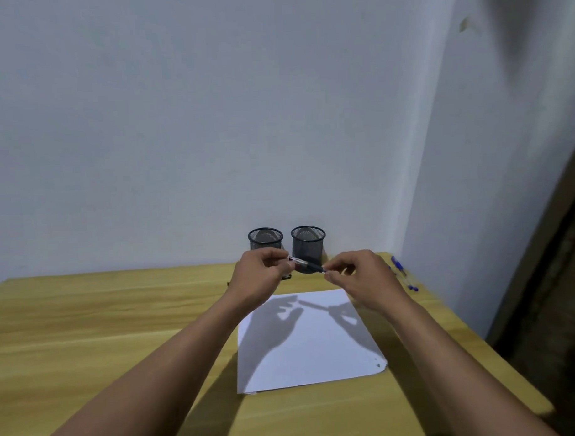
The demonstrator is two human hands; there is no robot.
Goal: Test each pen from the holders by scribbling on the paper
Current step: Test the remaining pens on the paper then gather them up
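Observation:
I hold a pen [306, 264] with a clear barrel and dark grip level in the air above the far edge of the white paper [308, 350]. My left hand [260, 272] pinches its left end and my right hand [363, 277] pinches its tip end. Two black mesh pen holders stand against the wall behind the hands: the left holder [265, 239] and the right holder [309, 241]. No pens show above their rims. The paper looks blank apart from the shadows of my hands.
The wooden table [87, 322] runs left and toward me. Several blue pens [403, 274] lie on the table's far right corner by the wall. A small dark object [285, 277] sits under my left hand. The table's right edge drops to a dark floor.

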